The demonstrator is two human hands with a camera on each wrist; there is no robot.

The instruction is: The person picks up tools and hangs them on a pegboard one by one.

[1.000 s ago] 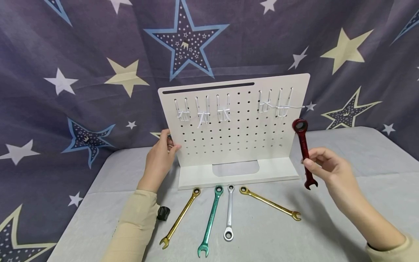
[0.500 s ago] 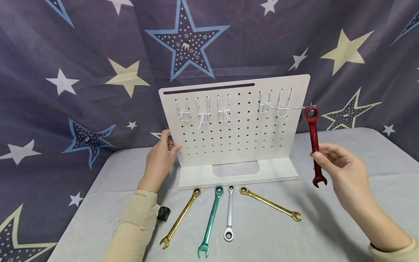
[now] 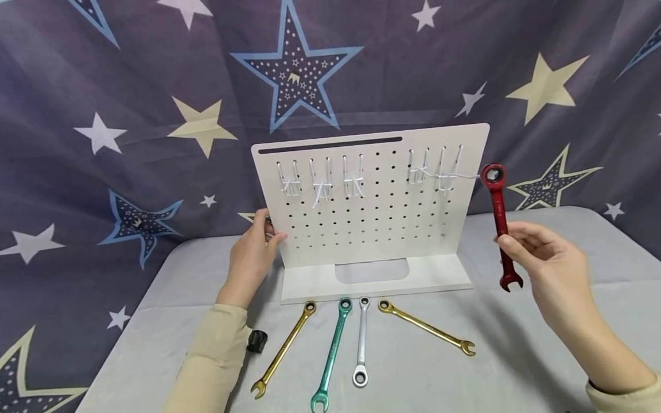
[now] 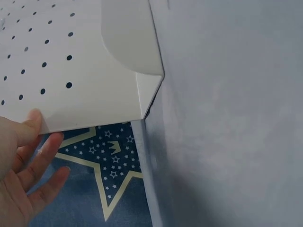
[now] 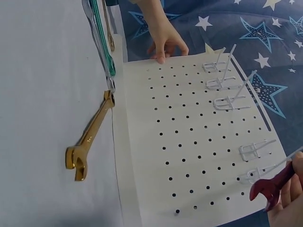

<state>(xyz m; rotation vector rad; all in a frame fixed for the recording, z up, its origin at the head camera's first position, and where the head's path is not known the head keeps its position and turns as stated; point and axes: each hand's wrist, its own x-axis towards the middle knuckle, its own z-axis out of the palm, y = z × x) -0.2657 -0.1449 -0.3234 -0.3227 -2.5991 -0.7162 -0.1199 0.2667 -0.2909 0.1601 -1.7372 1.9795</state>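
My right hand pinches a dark red ratcheting wrench by its shaft, ring end up and forked end down. The ring overlaps the tip of the rightmost long white hook; whether the tip is inside it, I cannot tell. The white pegboard stands upright on its foot. At its left edge my left hand grips the board, thumb on the front. The left wrist view shows this thumb at the edge, other fingers below it. In the right wrist view the red wrench's forked end shows.
Before the board lie a gold wrench, a green wrench, a silver wrench and another gold wrench. A small black object sits by the left sleeve. More white hooks are on the board. A star-patterned curtain hangs behind.
My right hand has moved the red wrench right and slightly up, bringing its ring to the long hook's tip. The left hand keeps its grip on the board. The head view has tilted slightly.
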